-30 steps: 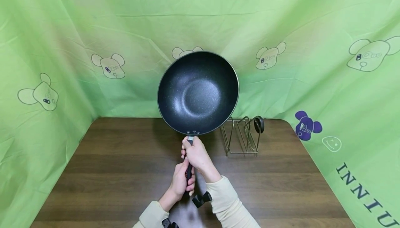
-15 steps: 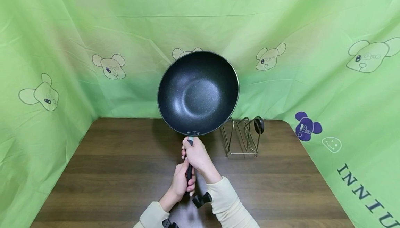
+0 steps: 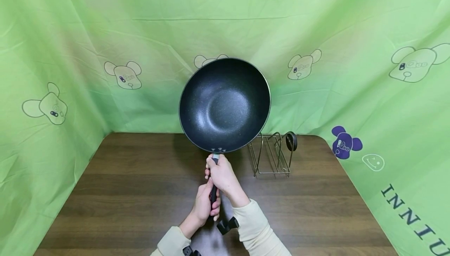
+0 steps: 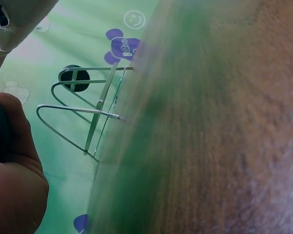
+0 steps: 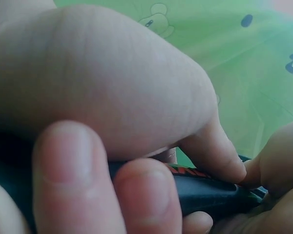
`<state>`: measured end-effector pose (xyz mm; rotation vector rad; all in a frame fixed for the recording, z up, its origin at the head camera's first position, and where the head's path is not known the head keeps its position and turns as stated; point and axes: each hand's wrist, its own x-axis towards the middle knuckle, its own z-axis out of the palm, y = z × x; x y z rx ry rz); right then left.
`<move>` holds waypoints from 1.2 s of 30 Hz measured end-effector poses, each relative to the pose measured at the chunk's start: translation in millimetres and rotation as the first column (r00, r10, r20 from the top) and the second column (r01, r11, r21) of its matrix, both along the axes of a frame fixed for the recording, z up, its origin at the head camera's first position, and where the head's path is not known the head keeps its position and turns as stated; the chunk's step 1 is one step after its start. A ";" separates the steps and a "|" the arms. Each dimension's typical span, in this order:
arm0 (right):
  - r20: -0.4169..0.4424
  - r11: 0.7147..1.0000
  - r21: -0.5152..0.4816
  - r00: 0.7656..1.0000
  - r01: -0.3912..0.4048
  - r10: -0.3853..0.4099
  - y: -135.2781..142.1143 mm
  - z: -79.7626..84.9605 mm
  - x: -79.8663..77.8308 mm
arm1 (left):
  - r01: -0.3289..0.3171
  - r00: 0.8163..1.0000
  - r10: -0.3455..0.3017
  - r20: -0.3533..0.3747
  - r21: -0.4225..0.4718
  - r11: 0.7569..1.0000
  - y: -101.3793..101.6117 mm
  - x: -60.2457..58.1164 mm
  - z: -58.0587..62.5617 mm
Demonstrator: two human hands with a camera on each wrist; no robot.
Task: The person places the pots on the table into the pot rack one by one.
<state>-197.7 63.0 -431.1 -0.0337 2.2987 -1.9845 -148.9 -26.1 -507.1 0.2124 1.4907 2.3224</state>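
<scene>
A deep black wok (image 3: 225,104) with a speckled inside is held up above the table in the head view, its open side facing me. My right hand (image 3: 222,174) grips the upper part of its black handle (image 3: 213,193), close to the rivets. Lower down, my left hand (image 3: 203,203) wraps the same handle, thumb on top and fingertips showing on the right. The right wrist view shows the handle (image 5: 205,197) between curled fingers, with red lettering partly covered. Part of a gripping hand (image 4: 17,185) fills the left side of the left wrist view.
A metal wire rack (image 3: 272,156) with upright loops stands at the table's back right, beside the wok. A round black disc (image 3: 291,140) is at its right end. Green printed cloth (image 3: 147,33) hangs behind and around the brown wooden table (image 3: 133,193).
The wok and both hands have shifted very slightly to the right and down in the head view. Both grips on the handle look the same.
</scene>
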 end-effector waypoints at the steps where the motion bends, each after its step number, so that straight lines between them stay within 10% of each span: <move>1: -0.002 1.000 0.005 1.000 0.000 0.000 0.2 0.0 0.0 | 0.000 1.000 0.000 -0.003 -0.002 1.000 0.0 0.0 -0.3; 36: -0.040 0.993 0.099 0.998 0.056 -0.053 3.2 4.3 0.5 | 0.015 1.000 -0.015 -0.020 0.006 1.000 2.2 -4.3 -3.4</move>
